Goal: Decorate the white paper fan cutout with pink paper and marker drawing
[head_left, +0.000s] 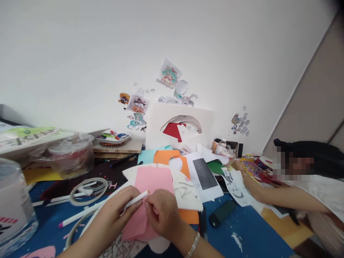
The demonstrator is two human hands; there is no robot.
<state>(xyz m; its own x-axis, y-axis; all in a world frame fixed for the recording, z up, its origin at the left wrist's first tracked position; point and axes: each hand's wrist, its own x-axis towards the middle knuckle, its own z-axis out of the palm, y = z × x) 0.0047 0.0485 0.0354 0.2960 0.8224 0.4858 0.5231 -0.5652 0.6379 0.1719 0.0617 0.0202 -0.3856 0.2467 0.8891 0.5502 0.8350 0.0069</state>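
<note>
My left hand (122,204) is closed around a white marker (137,199) with an orange end that points to the right. Just beside that end is my right hand (163,213), its fingers curled together; whatever they may hold is hidden. Both hands are over a sheet of pink paper (154,175). Under the pink sheet lies a white cut-out (188,193) with dark pen lines on it. A second white marker (80,214) with a magenta end lies left of my left forearm.
Tape rolls (88,191) and a clear container (16,208) stand at left. A dark green object (222,213) lies on the blue table (249,229). Behind are orange paper (163,156) and a white board with a cutout (154,125). Another person's arm (290,197) reaches in from the right.
</note>
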